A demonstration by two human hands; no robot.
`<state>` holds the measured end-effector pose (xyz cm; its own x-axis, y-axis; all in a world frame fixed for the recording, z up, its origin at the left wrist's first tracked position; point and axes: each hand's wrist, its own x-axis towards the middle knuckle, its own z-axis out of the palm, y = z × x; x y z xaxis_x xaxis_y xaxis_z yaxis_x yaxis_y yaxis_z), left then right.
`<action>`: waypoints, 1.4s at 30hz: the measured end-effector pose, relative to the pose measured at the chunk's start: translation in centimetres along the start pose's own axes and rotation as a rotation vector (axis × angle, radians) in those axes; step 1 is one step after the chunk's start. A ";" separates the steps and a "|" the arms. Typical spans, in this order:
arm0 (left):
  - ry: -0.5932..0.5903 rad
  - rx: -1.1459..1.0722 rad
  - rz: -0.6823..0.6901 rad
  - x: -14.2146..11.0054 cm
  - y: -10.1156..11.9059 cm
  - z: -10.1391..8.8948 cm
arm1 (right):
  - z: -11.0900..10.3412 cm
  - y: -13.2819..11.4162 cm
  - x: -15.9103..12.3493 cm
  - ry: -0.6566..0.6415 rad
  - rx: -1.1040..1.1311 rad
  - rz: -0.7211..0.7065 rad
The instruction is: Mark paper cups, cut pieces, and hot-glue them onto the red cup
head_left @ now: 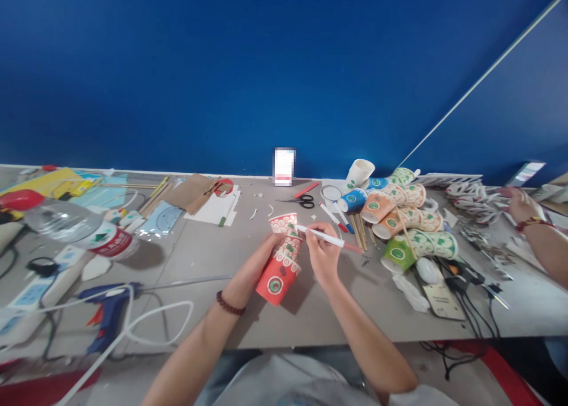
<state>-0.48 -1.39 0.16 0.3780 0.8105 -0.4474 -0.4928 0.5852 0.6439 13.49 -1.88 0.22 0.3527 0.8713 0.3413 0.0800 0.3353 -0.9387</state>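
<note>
My left hand (pixel 268 251) is closed around a chain of red-and-white patterned paper cups (pixel 278 282), joined end to end and tilted over the table. The lowest cup is solid red with a round eye-like drawing. Pinched in my right hand (pixel 323 257) is a white marker (pixel 326 235) with a reddish rear end. Its front end is at the upper cups, close to a green patch; I cannot tell whether it touches. Part of the cups is hidden behind my left fingers.
Similar cup chains (pixel 399 255) in green, orange and blue lie to the right. Black scissors (pixel 306 201) and capped markers (pixel 333 216) lie ahead. Leftward are a blue glue gun (pixel 109 314), a cable, a power strip (pixel 42 293) and a large bottle (pixel 82 228). Another person's hand (pixel 523 208) is far right.
</note>
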 end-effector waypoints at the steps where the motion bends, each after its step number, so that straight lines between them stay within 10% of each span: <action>1: 0.006 -0.002 0.001 0.0 0.0 0.0 | 0.0 0.1 0.0 0.000 0.009 0.006; 42: -0.069 0.149 0.094 -0.3 0.1 0.7 | 0.2 -0.4 -0.1 -0.009 -0.080 -0.024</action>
<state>-0.08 -1.55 0.85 0.3912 0.8551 -0.3403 -0.4093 0.4928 0.7679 13.25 -2.00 0.61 0.3414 0.8666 0.3640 0.1627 0.3269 -0.9309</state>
